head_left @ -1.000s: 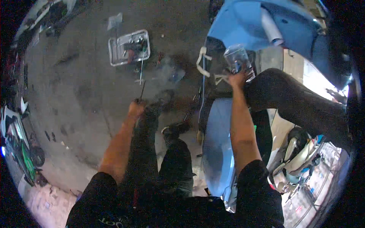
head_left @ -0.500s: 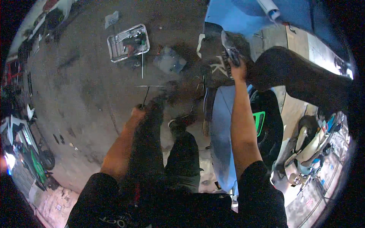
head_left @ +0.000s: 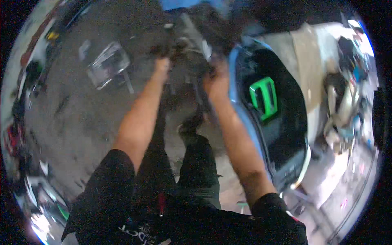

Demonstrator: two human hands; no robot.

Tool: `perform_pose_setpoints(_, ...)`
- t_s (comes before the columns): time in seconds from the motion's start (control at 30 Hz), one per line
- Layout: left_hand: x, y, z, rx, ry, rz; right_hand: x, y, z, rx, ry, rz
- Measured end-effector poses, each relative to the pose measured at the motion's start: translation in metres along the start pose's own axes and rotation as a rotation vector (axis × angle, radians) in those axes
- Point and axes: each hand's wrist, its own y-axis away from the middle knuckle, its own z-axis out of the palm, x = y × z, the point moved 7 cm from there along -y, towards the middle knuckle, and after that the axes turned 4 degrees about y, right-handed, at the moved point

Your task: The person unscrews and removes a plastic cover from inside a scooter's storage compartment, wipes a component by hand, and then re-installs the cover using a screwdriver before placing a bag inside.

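Observation:
Motion blurs both hands. My left hand [head_left: 162,65] looks closed, at the end of my stretched-out arm. Just beyond it is a dark, smeared shape with a pale spot; I cannot make out what it holds. To the right, my right hand [head_left: 216,79] looks closed at the lower end of a long grey-and-dark part [head_left: 196,34], which is too smeared to name. Close by my right forearm lies a black, rounded motorbike panel [head_left: 281,134] with blue edging and a green emblem.
A metal tray [head_left: 98,79] with blurred tools lies on the dark floor at the left. Something blue [head_left: 175,4] shows at the top edge. A tan board [head_left: 307,69] and a pile of parts [head_left: 341,102] are at the right.
My view has shifted and blurred. My left hand, which held a T-handle wrench, has moved farther away. My right hand now appears farther left, nearer the left one.

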Motion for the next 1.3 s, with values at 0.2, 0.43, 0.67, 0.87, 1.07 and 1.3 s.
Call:
perform_pose_setpoints(0.2, -0.016, -0.045, 0.05, -0.215, 0.028, -0.125, -0.007, 0.106, -0.198, 0.006, -0.041, 0.165)
perform_pose_setpoints(0.43, 0.042, -0.119, 0.013, -0.583, 0.099, -0.039, 0.121, 0.138, -0.375, 0.005, 0.124, 0.243)
perform_pose_setpoints(0.67, 0.012, -0.023, 0.094, -0.38, -0.084, -0.111, 0.219, 0.181, -0.315, -0.894, 0.85, -0.103)
perform_pose_setpoints(0.87, 0.024, 0.018, 0.119, -0.356, -0.139, -0.062, 0.214, 0.14, -0.321, -0.641, 0.725, 0.363)
perform_pose_setpoints(1.07, 0.019, -0.012, 0.079, -0.232, -0.166, 0.05, 0.23, 0.165, -0.301, -0.755, 0.662, 0.485)
perform_pose_setpoints(1.3, 0.026, 0.016, 0.064, 0.015, -0.184, 0.049, 0.086, 0.109, -0.293, -0.371, -0.297, 0.953)
